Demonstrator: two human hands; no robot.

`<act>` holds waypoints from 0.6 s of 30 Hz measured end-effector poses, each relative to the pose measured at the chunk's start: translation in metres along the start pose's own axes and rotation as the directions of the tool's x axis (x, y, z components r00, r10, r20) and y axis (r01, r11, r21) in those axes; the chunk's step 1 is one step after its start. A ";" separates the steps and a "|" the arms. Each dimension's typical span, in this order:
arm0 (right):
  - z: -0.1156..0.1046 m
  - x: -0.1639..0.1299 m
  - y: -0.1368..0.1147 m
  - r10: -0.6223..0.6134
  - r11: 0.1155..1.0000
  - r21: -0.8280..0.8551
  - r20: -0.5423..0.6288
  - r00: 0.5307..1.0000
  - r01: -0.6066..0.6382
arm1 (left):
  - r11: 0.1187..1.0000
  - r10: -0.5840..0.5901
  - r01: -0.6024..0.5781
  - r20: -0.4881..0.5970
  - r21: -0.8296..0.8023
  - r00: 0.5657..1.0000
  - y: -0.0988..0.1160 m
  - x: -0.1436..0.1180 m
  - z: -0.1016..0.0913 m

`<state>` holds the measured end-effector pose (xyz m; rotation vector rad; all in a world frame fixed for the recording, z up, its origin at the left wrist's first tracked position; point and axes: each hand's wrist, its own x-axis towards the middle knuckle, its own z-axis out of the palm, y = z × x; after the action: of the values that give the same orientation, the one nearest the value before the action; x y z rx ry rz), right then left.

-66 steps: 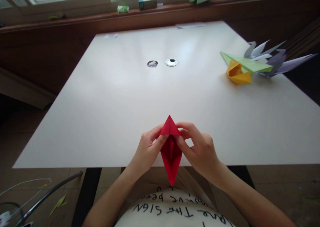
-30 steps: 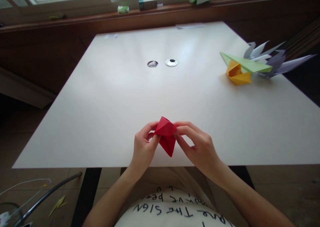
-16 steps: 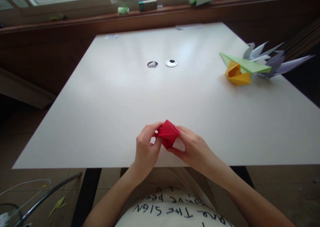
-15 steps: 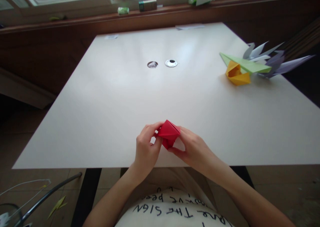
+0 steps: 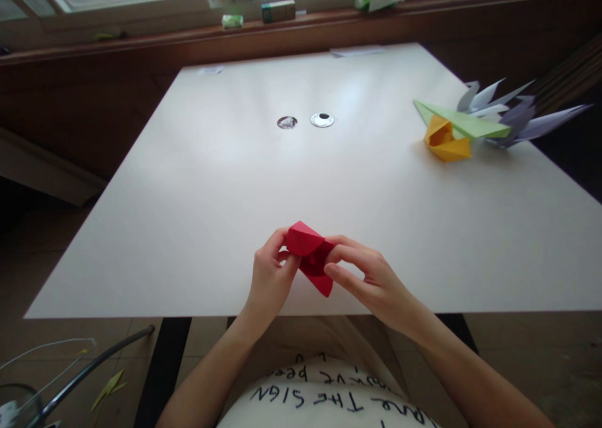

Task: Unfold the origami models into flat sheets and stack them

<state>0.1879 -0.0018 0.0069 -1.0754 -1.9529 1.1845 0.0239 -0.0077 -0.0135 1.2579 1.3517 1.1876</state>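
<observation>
Between both hands, just above the near edge of the white table (image 5: pixel 226 183), is a red folded paper piece (image 5: pixel 306 240). Its lower part spreads apart, showing a dark hollow inside. My left hand (image 5: pixel 271 271) pinches its left side between thumb and fingers. On the right, my right hand (image 5: pixel 369 271) has its fingers at the paper's open edge, with the thumb tip resting by the hollow. The far fingertips of both hands are partly hidden behind the paper.
At the table's right lie a yellow folded paper piece (image 5: pixel 446 140), a light green paper piece (image 5: pixel 463 120) and grey and purple paper cranes (image 5: pixel 527 120). Two round holes (image 5: pixel 286 122) sit mid-table. Small packets and a box (image 5: pixel 278 10) stand on the windowsill.
The red paper has turned and shifted slightly left, and its lower flap now stands out wider. My right fingers have moved from its side to the open edge.
</observation>
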 end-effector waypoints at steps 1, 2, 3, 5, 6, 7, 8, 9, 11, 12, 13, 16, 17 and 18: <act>0.002 0.000 0.003 0.030 0.999 0.019 -0.061 0.998 -0.029 | 1.000 -0.006 0.006 0.007 -0.010 1.000 0.001 0.000 0.001; 0.004 0.000 0.006 0.066 0.997 0.047 -0.127 0.990 -0.060 | 1.000 -0.013 0.014 0.017 -0.016 1.000 0.002 0.000 0.001; 0.007 0.000 0.009 0.103 0.992 0.086 -0.186 0.977 -0.088 | 1.000 -0.021 0.022 0.032 -0.018 0.999 0.002 0.000 0.002; 0.009 0.001 0.014 0.159 0.977 0.181 -0.270 0.950 -0.113 | 1.000 -0.029 0.030 0.069 -0.010 0.997 0.003 0.000 0.001; 0.010 0.001 0.015 0.171 0.970 0.215 -0.288 0.942 -0.110 | 1.000 -0.025 0.026 0.089 -0.006 0.996 0.003 0.000 0.001; 0.009 0.001 0.016 0.166 0.968 0.231 -0.293 0.941 -0.099 | 1.000 -0.018 0.018 0.106 -0.005 0.994 0.002 -0.001 0.000; 0.008 0.002 0.015 0.146 0.970 0.228 -0.287 0.947 -0.081 | 1.000 -0.006 0.007 0.117 -0.006 0.993 0.002 -0.001 -0.001; 0.006 0.002 0.014 0.116 0.976 0.211 -0.273 0.955 -0.059 | 1.000 0.009 -0.008 0.123 -0.009 0.992 0.001 -0.002 -0.002; 0.003 0.003 0.011 0.051 0.987 0.163 -0.246 0.968 -0.011 | 0.999 0.052 -0.051 0.127 -0.016 0.990 0.001 -0.003 -0.003; 0.001 0.003 0.010 0.019 0.990 0.140 -0.246 0.969 0.016 | 0.996 0.089 -0.087 0.132 -0.024 0.987 0.001 -0.004 -0.004; 0.001 0.003 0.008 -0.019 0.992 0.114 -0.260 0.966 0.050 | 0.990 0.137 -0.133 0.138 -0.036 0.981 0.001 -0.004 -0.004; 0.000 0.000 0.007 -0.197 0.978 -0.004 -0.336 0.921 0.207 | 0.935 0.355 -0.349 0.144 -0.067 0.924 0.003 -0.004 -0.005; 0.000 -0.001 0.007 -0.272 0.961 -0.064 -0.358 0.893 0.267 | 0.899 0.437 -0.434 0.136 -0.054 0.889 0.003 -0.003 -0.005; 0.000 -0.002 0.007 -0.346 0.938 -0.131 -0.371 0.862 0.321 | 0.858 0.511 -0.513 0.127 -0.022 0.850 0.003 -0.003 -0.005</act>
<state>0.1914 -0.0013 0.0000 -0.8751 -1.7757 0.6620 0.0193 -0.0113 -0.0096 1.7431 0.9488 1.4251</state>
